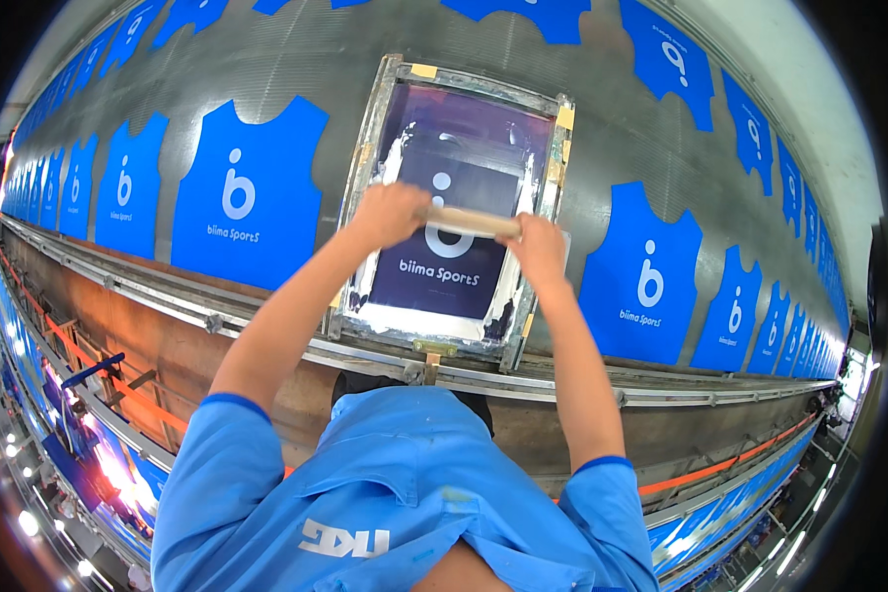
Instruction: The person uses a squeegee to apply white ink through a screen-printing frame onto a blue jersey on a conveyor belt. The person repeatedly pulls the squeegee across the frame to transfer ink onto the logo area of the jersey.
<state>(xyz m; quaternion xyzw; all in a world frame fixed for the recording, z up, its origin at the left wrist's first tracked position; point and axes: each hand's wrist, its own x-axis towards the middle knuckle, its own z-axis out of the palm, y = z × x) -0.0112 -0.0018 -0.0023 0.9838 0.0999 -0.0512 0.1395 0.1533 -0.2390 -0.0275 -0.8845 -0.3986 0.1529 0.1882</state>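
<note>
A screen printing frame [362,163] with taped, ink-smeared edges lies on the long grey table in front of me. Both my hands grip a wooden-handled squeegee [474,221] held crosswise over its mesh. My left hand [393,214] is closed round the left end of the handle, my right hand [540,249] round the right end. White ink [405,318] streaks the sides and near end of the mesh. A white logo shows through the dark screen, partly covered by the squeegee. The blade's lower edge is hidden from me.
Blue cut shirt panels with white logos lie along the table, one panel [250,192] left of the frame and another [643,271] to its right. A metal rail [266,331] runs along the near edge. More panels line the far side. Orange bars [109,370] stand behind me.
</note>
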